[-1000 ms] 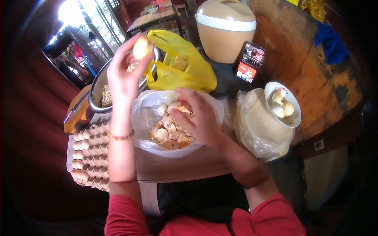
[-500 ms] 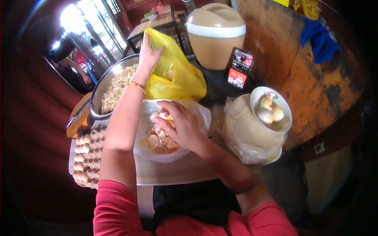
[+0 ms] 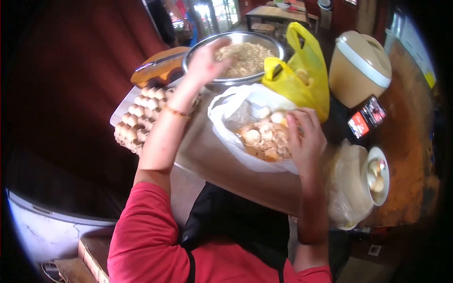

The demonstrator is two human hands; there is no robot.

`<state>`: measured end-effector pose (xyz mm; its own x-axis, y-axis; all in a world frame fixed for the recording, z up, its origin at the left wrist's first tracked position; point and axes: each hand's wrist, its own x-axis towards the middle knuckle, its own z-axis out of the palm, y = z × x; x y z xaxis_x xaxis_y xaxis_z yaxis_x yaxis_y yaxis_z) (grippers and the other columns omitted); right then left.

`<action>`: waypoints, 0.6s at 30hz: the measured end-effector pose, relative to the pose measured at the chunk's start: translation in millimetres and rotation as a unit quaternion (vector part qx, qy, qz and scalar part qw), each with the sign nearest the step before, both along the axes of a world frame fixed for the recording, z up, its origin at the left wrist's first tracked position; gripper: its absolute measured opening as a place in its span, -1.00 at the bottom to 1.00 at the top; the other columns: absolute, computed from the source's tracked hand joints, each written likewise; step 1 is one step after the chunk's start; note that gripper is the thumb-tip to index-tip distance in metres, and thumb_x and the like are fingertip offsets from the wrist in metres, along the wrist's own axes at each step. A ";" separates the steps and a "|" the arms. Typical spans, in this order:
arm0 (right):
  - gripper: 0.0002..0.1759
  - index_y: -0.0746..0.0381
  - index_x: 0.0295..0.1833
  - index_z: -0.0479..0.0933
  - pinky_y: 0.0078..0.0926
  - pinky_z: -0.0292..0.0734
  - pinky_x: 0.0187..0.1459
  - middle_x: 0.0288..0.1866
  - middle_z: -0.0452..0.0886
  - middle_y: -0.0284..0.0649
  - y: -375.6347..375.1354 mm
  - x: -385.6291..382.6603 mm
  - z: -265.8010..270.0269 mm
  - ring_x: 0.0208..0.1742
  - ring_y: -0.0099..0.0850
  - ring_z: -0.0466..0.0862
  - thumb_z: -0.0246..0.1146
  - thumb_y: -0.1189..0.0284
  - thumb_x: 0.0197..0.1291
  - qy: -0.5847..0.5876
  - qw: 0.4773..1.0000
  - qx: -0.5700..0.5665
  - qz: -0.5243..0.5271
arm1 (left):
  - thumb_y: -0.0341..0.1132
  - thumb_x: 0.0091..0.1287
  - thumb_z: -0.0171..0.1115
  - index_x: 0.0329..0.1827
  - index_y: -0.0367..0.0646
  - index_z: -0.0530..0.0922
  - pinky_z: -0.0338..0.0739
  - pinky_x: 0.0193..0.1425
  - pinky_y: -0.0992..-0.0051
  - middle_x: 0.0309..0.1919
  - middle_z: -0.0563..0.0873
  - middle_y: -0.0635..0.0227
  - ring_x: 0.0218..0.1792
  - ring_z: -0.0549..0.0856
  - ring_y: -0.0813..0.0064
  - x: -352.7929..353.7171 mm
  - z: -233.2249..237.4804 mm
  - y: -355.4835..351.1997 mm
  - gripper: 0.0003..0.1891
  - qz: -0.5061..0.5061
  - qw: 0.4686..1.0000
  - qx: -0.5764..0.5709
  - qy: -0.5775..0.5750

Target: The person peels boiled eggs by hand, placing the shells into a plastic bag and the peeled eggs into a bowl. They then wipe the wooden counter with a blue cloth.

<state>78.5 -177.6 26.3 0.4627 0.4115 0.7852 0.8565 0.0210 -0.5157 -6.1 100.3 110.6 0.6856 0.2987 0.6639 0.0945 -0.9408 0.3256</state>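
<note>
My left hand (image 3: 210, 62) is at the near left rim of a metal bowl (image 3: 189, 70) of pale, stringy shreds (image 3: 247, 59). Its fingers are apart, slightly blurred, and nothing shows in them. My right hand (image 3: 307, 137) hovers at the right side of a white plastic bag (image 3: 224, 111), thumb and fingers apart and bent. Inside the bag are broken eggshells (image 3: 268, 137) and a few whole-looking white eggs or shells (image 3: 278, 117). Behind it stands a yellow plastic bag (image 3: 314, 61), partly open, with something pale inside.
An egg tray (image 3: 137, 115) with several eggs lies at the left. To the right are a tan bucket (image 3: 354, 70), a phone (image 3: 367, 116), a bowl (image 3: 386, 170) holding peeled eggs, and a plastic-wrapped container (image 3: 347, 184). A knife (image 3: 163, 61) rests on a wooden board (image 3: 177, 53).
My left hand has let go of the yellow bag and moved left to the metal bowl. My right hand stays over the white bag, now at its right side. The view has turned left.
</note>
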 end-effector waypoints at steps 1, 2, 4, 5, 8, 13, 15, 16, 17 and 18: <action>-0.86 0.29 -0.15 0.60 -0.30 0.49 -0.08 -0.17 0.58 -0.08 0.3 -1.4 0.9 -0.13 -0.13 0.61 0.27 0.46 0.22 0.001 1.000 0.000 0.010 | -0.14 0.22 0.36 0.19 -0.26 0.55 0.50 0.16 0.41 0.06 0.70 0.11 0.08 0.67 0.37 -30.1 -3.3 23.5 -0.47 0.046 0.998 0.016 0.034; -0.86 0.30 -0.16 0.60 -0.30 0.49 -0.07 -0.17 0.58 -0.09 0.5 -2.9 1.8 -0.13 -0.14 0.61 0.27 0.47 0.22 -0.003 1.000 0.000 0.007 | -0.06 0.20 0.34 0.18 -0.24 0.57 0.51 0.22 0.33 0.06 0.69 0.07 0.13 0.66 0.18 -57.5 -15.0 59.0 -0.45 0.095 0.994 0.012 0.057; -0.87 0.31 -0.17 0.60 -0.32 0.49 -0.06 -0.17 0.57 -0.10 1.7 -5.9 1.8 -0.12 -0.16 0.61 0.27 0.48 0.22 -0.012 1.000 -0.004 0.001 | -0.10 0.15 0.36 0.15 -0.11 0.60 0.57 0.08 0.30 -0.08 0.73 0.09 -0.01 0.71 0.16 -112.9 -18.8 99.3 -0.49 0.267 0.943 0.010 0.201; -0.87 0.31 -0.17 0.60 -0.32 0.49 -0.06 -0.17 0.57 -0.10 2.6 -7.0 1.9 -0.12 -0.16 0.61 0.27 0.48 0.22 -0.012 1.000 -0.003 0.003 | -0.12 0.13 0.37 0.09 -0.14 0.62 0.57 0.04 0.25 -0.11 0.73 0.06 -0.06 0.71 0.13 -137.2 -30.7 143.5 -0.53 0.254 0.918 -0.059 0.299; -0.88 0.30 -0.17 0.60 -0.32 0.49 -0.06 -0.17 0.57 -0.11 5.3 -10.4 2.3 -0.13 -0.17 0.61 0.27 0.48 0.22 -0.020 1.000 -0.013 -0.001 | -0.15 0.10 0.35 0.01 -0.15 0.63 0.57 0.03 0.22 -0.17 0.73 0.00 -0.07 0.71 0.11 -185.7 -69.7 173.0 -0.57 0.315 0.899 -0.040 0.301; -0.89 0.31 -0.18 0.59 -0.35 0.48 -0.09 -0.18 0.56 -0.12 5.7 -8.6 -2.4 -0.14 -0.18 0.60 0.26 0.49 0.24 -0.028 0.999 -0.036 -0.006 | -0.20 0.11 0.32 0.03 -0.13 0.62 0.57 0.05 0.20 -0.12 0.71 -0.03 -0.04 0.70 0.08 -186.8 -110.6 182.1 -0.59 0.318 0.886 0.012 0.338; -0.89 0.31 -0.19 0.59 -0.35 0.48 -0.09 -0.18 0.56 -0.12 5.2 -6.6 -4.6 -0.15 -0.18 0.60 0.26 0.49 0.24 -0.030 0.999 -0.035 -0.013 | -0.23 0.13 0.31 0.03 -0.13 0.63 0.58 0.04 0.19 -0.10 0.70 -0.04 -0.03 0.69 0.05 -185.2 -116.0 183.1 -0.61 0.354 0.890 -0.018 0.287; -0.89 0.32 -0.20 0.58 -0.35 0.48 -0.10 -0.19 0.56 -0.12 5.0 -5.2 -4.7 -0.15 -0.18 0.60 0.26 0.49 0.24 -0.033 0.999 -0.033 -0.016 | -0.25 0.13 0.31 0.06 -0.14 0.60 0.59 0.02 0.17 -0.11 0.69 -0.03 -0.04 0.68 0.02 -183.3 -118.5 183.7 -0.60 0.378 0.884 -0.033 0.273; -0.89 0.32 -0.20 0.58 -0.35 0.48 -0.10 -0.19 0.56 -0.12 4.4 -4.1 -4.3 -0.15 -0.18 0.60 0.26 0.49 0.24 -0.033 0.999 -0.034 -0.020 | -0.25 0.13 0.31 0.06 -0.14 0.60 0.59 0.02 0.17 -0.11 0.69 -0.03 -0.04 0.68 0.02 -182.1 -118.4 178.7 -0.60 0.375 0.886 -0.033 0.273; -0.90 0.32 -0.20 0.58 -0.35 0.48 -0.11 -0.20 0.56 -0.12 4.0 -3.2 -3.9 -0.16 -0.17 0.60 0.27 0.50 0.23 -0.029 0.999 -0.027 -0.019 | -0.26 0.13 0.33 0.07 -0.15 0.56 0.58 0.00 0.16 -0.12 0.68 -0.03 -0.06 0.67 0.00 -182.1 -115.2 167.9 -0.58 0.383 0.895 -0.002 0.228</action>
<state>75.3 -173.7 22.4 0.4326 0.4373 0.7884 0.8851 -0.0393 -0.4638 -188.3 268.2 -4.7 0.4782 0.7989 0.3648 0.8355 -0.5418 0.0914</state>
